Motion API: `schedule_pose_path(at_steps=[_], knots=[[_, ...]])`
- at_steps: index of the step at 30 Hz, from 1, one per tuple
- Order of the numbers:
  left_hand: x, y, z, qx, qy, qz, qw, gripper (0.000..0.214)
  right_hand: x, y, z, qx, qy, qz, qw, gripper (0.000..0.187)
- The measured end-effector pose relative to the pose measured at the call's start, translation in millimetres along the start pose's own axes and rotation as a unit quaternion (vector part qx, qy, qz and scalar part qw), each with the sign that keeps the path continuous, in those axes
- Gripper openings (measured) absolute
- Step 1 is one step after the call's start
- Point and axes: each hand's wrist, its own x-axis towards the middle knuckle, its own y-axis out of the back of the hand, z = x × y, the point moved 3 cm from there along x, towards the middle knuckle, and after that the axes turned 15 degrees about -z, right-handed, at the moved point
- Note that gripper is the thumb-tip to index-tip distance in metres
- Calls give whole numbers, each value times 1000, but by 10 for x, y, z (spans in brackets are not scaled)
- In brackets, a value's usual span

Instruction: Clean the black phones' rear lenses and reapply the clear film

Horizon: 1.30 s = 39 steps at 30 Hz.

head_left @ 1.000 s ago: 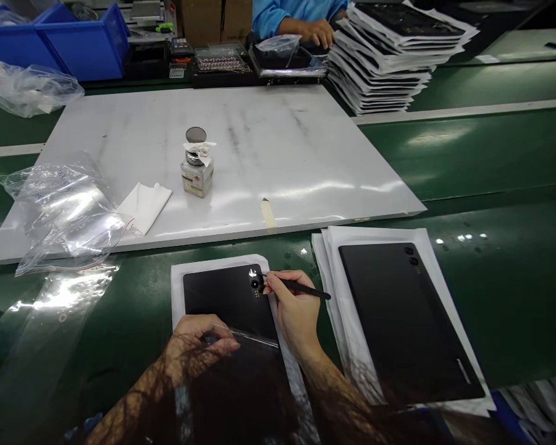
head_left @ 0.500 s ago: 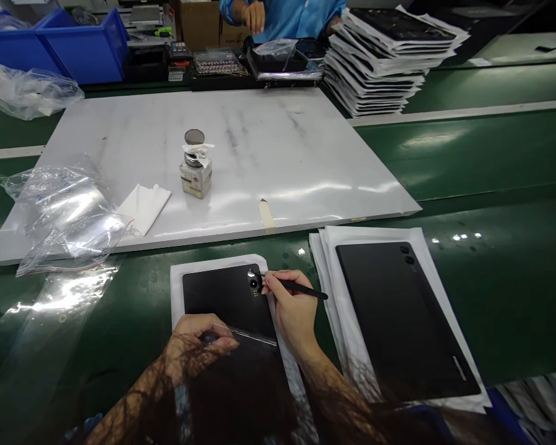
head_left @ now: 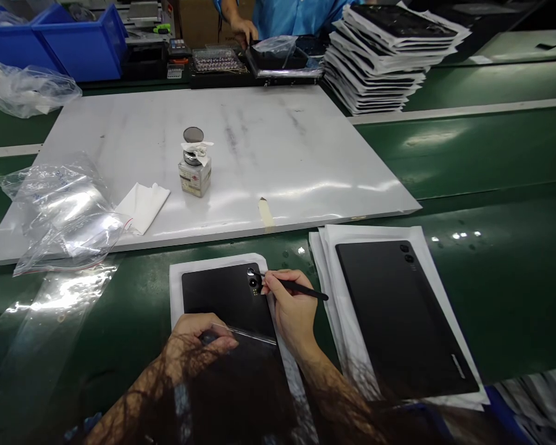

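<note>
From my remote seat I see my right hand closed in a pen grip on a thin black tool. The tool's long axis lies nearly level across the view, tip pointing left and touching the camera lens, tail out to the right. That lens sits at the far right corner of the black tablet, which lies back-up on a white sheet on the green belt, long axis running away from me. My left hand has fingertips pinched together on the edge of a clear film across the tablet's near half. Just right of the tool's tail, a second tablet on white sheets leaves only a narrow strip of belt between the two. The white board, edge just beyond the tablet, carries a small bottle. The belt to the left is open up to the plastic bags.
</note>
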Motion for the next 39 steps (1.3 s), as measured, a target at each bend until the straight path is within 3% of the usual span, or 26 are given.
schedule_pose_path(at_steps=[33,37,39], knots=[[51,8,38,-5,-8,15,1000,22,43,82,11,27,10,12,1000,55],[47,14,77,-10,-28,10,1000,23,-24,250,-182,36,-3,-31,999,54],[48,3,101,-9,-37,12,999,21,-135,344,-344,23,-16,-116,993,48]])
